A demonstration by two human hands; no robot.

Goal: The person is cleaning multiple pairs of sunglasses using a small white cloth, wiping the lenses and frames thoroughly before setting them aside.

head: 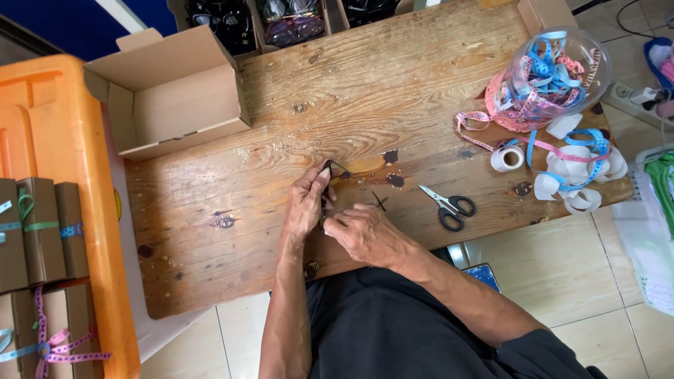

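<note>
Holding one dark pair of glasses (330, 179) in both our grips, left hand (307, 203) and right hand (365, 235), long axis running away from us; one pair of scissors (449, 205) on the bench (281, 133).

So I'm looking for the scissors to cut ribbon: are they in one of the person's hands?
No: the scissors lie on the wooden table, clear of the right hand.

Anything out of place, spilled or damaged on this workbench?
Ribbons spill loose from the tipped clear jar across the table's right end. Dark stains mark the wood. Both hands hold a small dark item.
</note>
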